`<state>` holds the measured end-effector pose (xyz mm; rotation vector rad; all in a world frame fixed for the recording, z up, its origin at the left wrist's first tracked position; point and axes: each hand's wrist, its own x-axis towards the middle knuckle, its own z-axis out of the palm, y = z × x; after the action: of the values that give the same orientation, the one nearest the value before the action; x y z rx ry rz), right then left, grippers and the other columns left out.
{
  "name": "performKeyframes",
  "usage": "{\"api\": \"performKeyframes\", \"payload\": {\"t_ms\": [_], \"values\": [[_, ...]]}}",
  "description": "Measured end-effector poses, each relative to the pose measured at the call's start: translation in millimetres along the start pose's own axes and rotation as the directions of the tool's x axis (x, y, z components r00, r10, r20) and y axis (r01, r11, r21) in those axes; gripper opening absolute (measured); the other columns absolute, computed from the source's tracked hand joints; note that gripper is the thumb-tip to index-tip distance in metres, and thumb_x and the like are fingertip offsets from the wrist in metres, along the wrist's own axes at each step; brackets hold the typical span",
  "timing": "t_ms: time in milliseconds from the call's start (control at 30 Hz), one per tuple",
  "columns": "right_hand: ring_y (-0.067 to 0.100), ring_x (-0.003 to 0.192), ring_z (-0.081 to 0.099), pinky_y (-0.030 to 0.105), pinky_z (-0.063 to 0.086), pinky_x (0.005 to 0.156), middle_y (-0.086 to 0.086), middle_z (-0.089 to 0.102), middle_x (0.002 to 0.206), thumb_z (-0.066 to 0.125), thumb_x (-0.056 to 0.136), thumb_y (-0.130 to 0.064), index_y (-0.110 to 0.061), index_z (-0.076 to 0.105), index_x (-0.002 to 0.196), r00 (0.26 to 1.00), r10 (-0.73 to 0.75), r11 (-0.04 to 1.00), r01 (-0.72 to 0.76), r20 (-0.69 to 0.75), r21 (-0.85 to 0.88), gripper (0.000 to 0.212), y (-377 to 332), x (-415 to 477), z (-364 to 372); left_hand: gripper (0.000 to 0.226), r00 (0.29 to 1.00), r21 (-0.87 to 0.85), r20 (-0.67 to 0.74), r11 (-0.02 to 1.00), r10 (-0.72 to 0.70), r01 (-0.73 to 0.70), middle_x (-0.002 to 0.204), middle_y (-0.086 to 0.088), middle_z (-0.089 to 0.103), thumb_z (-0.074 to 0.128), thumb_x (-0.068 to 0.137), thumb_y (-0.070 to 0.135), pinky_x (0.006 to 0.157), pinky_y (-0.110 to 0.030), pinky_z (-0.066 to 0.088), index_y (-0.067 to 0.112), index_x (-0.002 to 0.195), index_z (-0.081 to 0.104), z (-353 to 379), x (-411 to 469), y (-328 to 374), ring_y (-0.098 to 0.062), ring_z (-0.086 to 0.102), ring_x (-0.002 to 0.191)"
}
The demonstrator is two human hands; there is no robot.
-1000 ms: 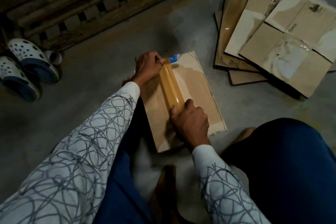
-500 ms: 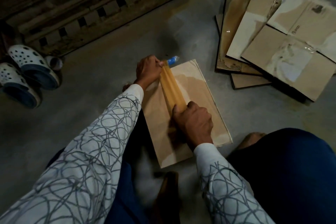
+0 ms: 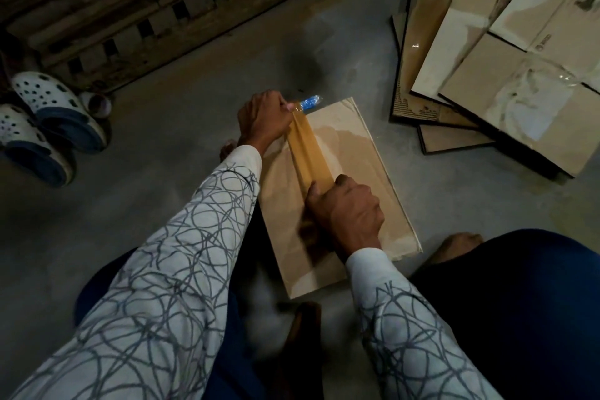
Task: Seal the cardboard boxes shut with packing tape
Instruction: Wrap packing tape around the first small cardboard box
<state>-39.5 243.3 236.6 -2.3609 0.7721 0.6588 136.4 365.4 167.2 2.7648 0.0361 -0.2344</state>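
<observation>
A flattened brown cardboard box [image 3: 363, 172] lies on the concrete floor in front of me. A strip of brown packing tape [image 3: 308, 149] stretches lengthwise over it. My left hand [image 3: 264, 118] pinches the far end of the strip, next to a small blue object [image 3: 310, 103] at the box's far edge. My right hand [image 3: 349, 211] grips the near end of the strip; the tape roll is hidden under its curled fingers.
A pile of flattened, taped cardboard boxes [image 3: 506, 75] lies at the far right. A wooden pallet [image 3: 168, 6] stands along the back. Two white and blue clogs [image 3: 45, 120] sit at the left. My bare foot [image 3: 457, 245] and blue-trousered knee are beside the box.
Both hands hold the same ends of the strip as before. The view has shifted slightly, and the box now sits a little lower in the frame.
</observation>
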Motion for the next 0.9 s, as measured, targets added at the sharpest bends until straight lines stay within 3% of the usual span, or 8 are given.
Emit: {"api": "performKeyframes", "payload": {"t_ms": [100, 267, 333, 433, 500, 667, 800, 900], "values": [[0.036, 0.105, 0.060, 0.041, 0.047, 0.085, 0.013, 0.062, 0.115, 0.047, 0.091, -0.061, -0.014, 0.059, 0.120, 1.000, 0.001, 1.000, -0.001, -0.007, 0.006, 0.056, 0.9, 1.3, 2.0, 0.028, 0.999, 0.010, 0.025, 0.999, -0.046, 0.046, 0.116, -0.007, 0.070, 0.061, 0.092, 0.043, 0.090, -0.037, 0.045, 0.019, 0.103, 0.072, 1.6, 0.0, 1.3, -0.030, 0.062, 0.113], [0.035, 0.103, 0.061, 0.038, 0.042, 0.077, 0.013, 0.062, 0.114, 0.045, 0.091, -0.061, -0.015, 0.060, 0.120, 0.999, 0.015, 0.999, -0.016, -0.051, -0.028, 0.056, 2.9, 2.2, 7.5, 0.043, 0.970, -0.039, 0.199, 0.988, -0.138, 0.148, 0.119, -0.008, 0.071, 0.074, 0.078, 0.055, 0.091, -0.037, 0.049, 0.020, 0.101, 0.077, 0.9, 7.2, 2.1, -0.032, 0.064, 0.113], [0.035, 0.104, 0.060, 0.038, 0.042, 0.078, 0.013, 0.060, 0.116, 0.046, 0.090, -0.060, -0.015, 0.059, 0.122, 0.997, 0.031, 0.999, -0.032, -0.073, -0.015, 0.057, 2.9, 1.5, 7.3, 0.046, 0.978, -0.008, 0.125, 0.985, -0.168, 0.170, 0.123, -0.006, 0.068, 0.081, 0.072, 0.054, 0.095, -0.039, 0.049, 0.023, 0.106, 0.076, -5.7, 6.0, 2.6, -0.031, 0.060, 0.119], [0.038, 0.104, 0.059, 0.040, 0.039, 0.075, 0.013, 0.051, 0.119, 0.051, 0.089, -0.056, -0.016, 0.053, 0.125, 0.995, 0.030, 1.000, -0.029, -0.099, 0.009, 0.054, -1.2, -0.9, 8.9, 0.028, 0.994, 0.060, -0.107, 0.998, -0.031, 0.037, 0.114, -0.004, 0.070, 0.077, 0.080, 0.040, 0.095, -0.037, 0.043, 0.025, 0.103, 0.074, -13.2, -9.3, 3.9, -0.028, 0.054, 0.117], [0.039, 0.102, 0.058, 0.039, 0.035, 0.072, 0.013, 0.046, 0.119, 0.054, 0.087, -0.053, -0.016, 0.047, 0.126, 0.992, 0.022, 0.999, -0.016, -0.123, 0.049, 0.054, -4.0, -2.0, 10.2, 0.013, 0.992, -0.061, -0.114, 0.996, 0.050, -0.058, 0.103, -0.002, 0.073, 0.070, 0.087, 0.032, 0.094, -0.037, 0.044, 0.024, 0.094, 0.077, -10.2, -22.1, 4.4, -0.028, 0.054, 0.113], [0.038, 0.099, 0.061, 0.040, 0.038, 0.075, 0.010, 0.061, 0.106, 0.057, 0.089, -0.053, -0.019, 0.039, 0.124, 0.995, -0.017, 0.983, 0.034, -0.094, 0.182, 0.052, 2.6, -5.5, 7.7, 0.028, 0.993, -0.244, -0.048, 0.962, 0.112, -0.120, 0.117, 0.003, 0.072, 0.057, 0.095, 0.030, 0.107, -0.040, 0.035, 0.025, 0.116, 0.075, 4.6, -59.1, -5.8, -0.025, 0.056, 0.118], [0.032, 0.091, 0.063, 0.043, 0.052, 0.083, 0.005, 0.065, 0.095, 0.059, 0.087, -0.065, -0.030, 0.040, 0.116, 0.995, -0.041, 0.927, 0.071, -0.090, 0.368, 0.049, 19.6, -13.8, 8.8, 0.039, 0.979, -0.177, -0.116, 0.966, 0.168, -0.187, 0.135, 0.010, 0.063, 0.045, 0.099, 0.027, 0.110, -0.049, 0.036, 0.027, 0.133, 0.065, 19.2, -77.9, -20.2, -0.020, 0.049, 0.125], [0.030, 0.084, 0.066, 0.045, 0.056, 0.080, 0.008, 0.069, 0.090, 0.057, 0.083, -0.074, -0.033, 0.043, 0.113, 0.993, -0.041, 0.884, 0.086, -0.107, 0.460, 0.053, 31.6, -26.6, 17.0, 0.054, 0.971, -0.136, -0.149, 0.969, 0.186, -0.206, 0.140, 0.007, 0.060, 0.037, 0.088, 0.023, 0.109, -0.051, 0.036, 0.028, 0.135, 0.062, 26.1, -77.5, -28.5, -0.022, 0.048, 0.131]]}}
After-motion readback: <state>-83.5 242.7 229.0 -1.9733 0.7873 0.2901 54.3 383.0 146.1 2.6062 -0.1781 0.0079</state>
